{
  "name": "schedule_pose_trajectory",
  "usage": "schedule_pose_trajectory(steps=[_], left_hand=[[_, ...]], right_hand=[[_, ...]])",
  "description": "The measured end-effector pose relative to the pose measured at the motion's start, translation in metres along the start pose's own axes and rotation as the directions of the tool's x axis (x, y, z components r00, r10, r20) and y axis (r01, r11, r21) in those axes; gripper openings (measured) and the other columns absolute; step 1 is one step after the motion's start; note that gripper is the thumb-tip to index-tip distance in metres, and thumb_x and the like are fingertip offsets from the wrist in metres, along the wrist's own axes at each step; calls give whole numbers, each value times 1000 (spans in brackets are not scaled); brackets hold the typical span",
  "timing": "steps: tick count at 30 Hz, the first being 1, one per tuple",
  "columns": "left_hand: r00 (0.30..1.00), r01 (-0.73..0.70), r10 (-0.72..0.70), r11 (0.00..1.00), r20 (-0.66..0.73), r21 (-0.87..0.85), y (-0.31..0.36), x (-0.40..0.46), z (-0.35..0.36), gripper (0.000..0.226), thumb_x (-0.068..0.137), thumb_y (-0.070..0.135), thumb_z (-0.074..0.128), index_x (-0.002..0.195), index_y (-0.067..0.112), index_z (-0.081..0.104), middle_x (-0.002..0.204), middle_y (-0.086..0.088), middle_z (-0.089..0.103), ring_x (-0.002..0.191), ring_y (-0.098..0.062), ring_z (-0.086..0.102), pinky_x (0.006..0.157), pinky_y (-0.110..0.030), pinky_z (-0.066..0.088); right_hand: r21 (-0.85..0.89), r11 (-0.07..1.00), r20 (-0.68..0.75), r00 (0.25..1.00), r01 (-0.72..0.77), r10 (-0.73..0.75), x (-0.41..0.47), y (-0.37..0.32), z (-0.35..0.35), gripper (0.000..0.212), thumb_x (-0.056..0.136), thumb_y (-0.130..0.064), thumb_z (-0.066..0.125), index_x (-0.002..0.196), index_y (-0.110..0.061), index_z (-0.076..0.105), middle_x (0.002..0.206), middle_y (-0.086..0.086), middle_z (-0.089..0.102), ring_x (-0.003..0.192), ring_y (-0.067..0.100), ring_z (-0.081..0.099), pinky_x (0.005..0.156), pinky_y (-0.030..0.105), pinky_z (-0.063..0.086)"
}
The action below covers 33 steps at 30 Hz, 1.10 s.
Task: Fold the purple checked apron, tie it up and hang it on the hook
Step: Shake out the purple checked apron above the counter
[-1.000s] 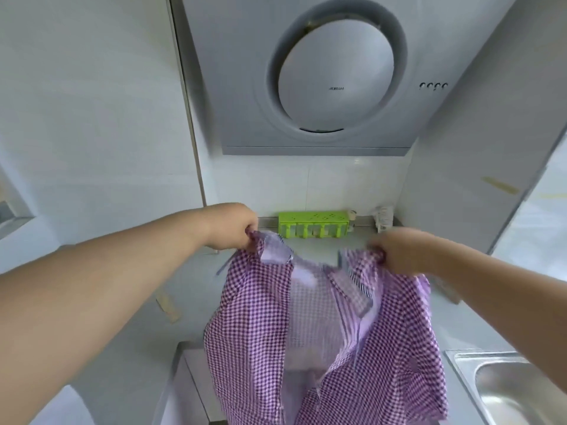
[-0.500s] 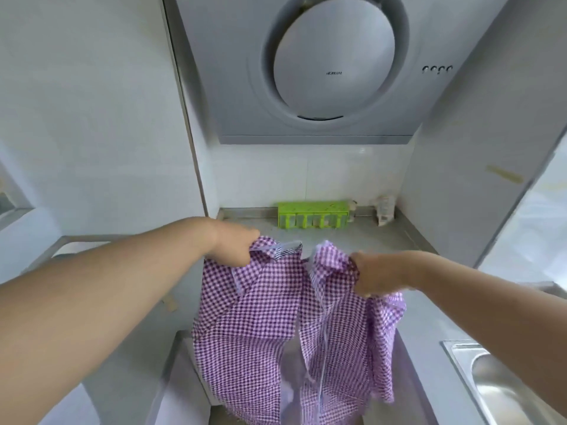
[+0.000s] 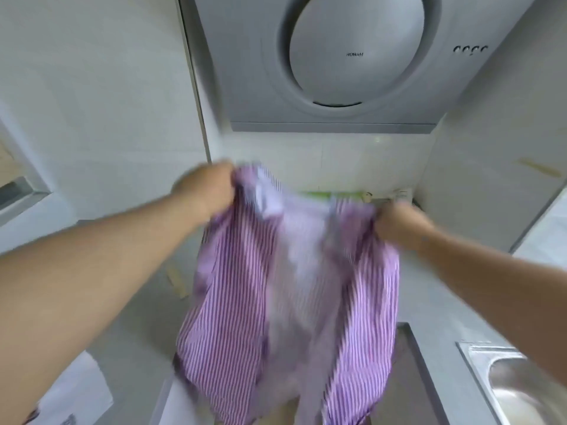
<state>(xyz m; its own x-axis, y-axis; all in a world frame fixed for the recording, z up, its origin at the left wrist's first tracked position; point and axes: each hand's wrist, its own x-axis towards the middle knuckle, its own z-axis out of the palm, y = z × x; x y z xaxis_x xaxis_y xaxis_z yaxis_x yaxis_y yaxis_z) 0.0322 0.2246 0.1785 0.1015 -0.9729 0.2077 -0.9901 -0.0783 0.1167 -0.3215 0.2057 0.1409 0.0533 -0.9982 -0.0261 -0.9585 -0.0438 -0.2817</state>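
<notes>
The purple checked apron (image 3: 285,289) hangs in the air above the counter (image 3: 429,296), its long axis running straight down from its top edge toward the counter's near edge. That top edge spans between both grips: the left hand (image 3: 208,191) bunches one corner, the right hand (image 3: 399,223) the other, about equally near. Motion blur hides the finger detail.

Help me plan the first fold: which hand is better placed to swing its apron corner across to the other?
Left, marginally. The left hand grips its corner of the apron higher and freer; the right hand sits lower, near the wall. Blur makes this uncertain.
</notes>
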Motion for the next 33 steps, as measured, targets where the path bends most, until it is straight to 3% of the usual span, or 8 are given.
schedule_pose_trajectory(steps=[5, 7, 10, 20, 24, 28, 31, 33], left_hand=[[704, -451, 219, 873, -675, -187, 17, 10, -61, 26, 94, 44, 61, 85, 20, 69, 84, -21, 67, 78, -36, 66, 71, -46, 51], [826, -560, 560, 828, -54, 20, 15, 0, -31, 30, 94, 43, 67, 78, 18, 68, 73, -16, 63, 69, -30, 66, 68, -43, 56], [606, -520, 108, 803, 788, 290, 29, -44, 1, 20, 99, 18, 58, 112, 9, 70, 102, -12, 66, 88, -25, 59, 68, -24, 48], [546, -221, 61, 973, 836, 73, 24, -51, 13, 10, 94, 39, 74, 94, 30, 70, 104, 6, 72, 99, -19, 70, 97, -38, 57], [989, -112, 120, 990, 89, -90, 30, -21, -36, 8, 98, 11, 53, 96, 14, 60, 102, -18, 69, 100, -37, 67, 74, -35, 45], [710, -280, -121, 855, -693, -437, 26, -6, -73, 29, 99, 25, 50, 113, 6, 67, 115, -22, 67, 111, -41, 64, 90, -41, 48], [979, -184, 156, 952, -130, -244, 38, -19, -51, 49, 99, 48, 56, 116, 3, 67, 112, -20, 68, 116, -43, 65, 96, -41, 51], [812, -258, 130, 955, 569, 150, 43, -36, -21, 42, 98, 51, 64, 110, 12, 70, 103, -6, 72, 104, -31, 67, 87, -32, 49]], right_hand=[[238, 861, -845, 532, 449, -44, 2, -41, -100, 23, 84, -9, 44, 100, -12, 59, 102, 10, 63, 91, 27, 55, 72, 36, 39], [-161, 894, -515, 737, 418, -437, -8, -37, -58, 21, 89, -8, 50, 102, -11, 65, 104, 17, 68, 98, 35, 64, 76, 40, 47], [-292, 817, 554, 784, 498, -280, -32, -12, 31, 23, 104, -14, 45, 116, -10, 65, 92, 5, 65, 80, 24, 64, 75, 34, 54], [-203, 917, 697, 709, 342, -111, -45, 3, 38, 17, 98, -21, 57, 102, -9, 68, 87, 3, 65, 79, 21, 59, 71, 32, 49], [-125, 976, 66, 983, 179, -171, 4, -14, -39, 24, 98, -17, 51, 108, -10, 71, 96, 10, 67, 88, 30, 62, 78, 32, 48], [237, 893, -834, 552, 382, -15, 6, -29, -117, 28, 87, -15, 42, 104, -10, 64, 111, 17, 64, 103, 34, 56, 76, 34, 36], [-52, 886, -672, 639, 462, -373, -6, -31, -68, 27, 88, -24, 39, 97, -11, 61, 98, 19, 61, 90, 36, 59, 74, 36, 45], [-147, 906, 83, 918, 397, -388, -25, -25, -17, 30, 100, -24, 43, 115, -11, 65, 101, 14, 65, 88, 33, 64, 74, 28, 50]])
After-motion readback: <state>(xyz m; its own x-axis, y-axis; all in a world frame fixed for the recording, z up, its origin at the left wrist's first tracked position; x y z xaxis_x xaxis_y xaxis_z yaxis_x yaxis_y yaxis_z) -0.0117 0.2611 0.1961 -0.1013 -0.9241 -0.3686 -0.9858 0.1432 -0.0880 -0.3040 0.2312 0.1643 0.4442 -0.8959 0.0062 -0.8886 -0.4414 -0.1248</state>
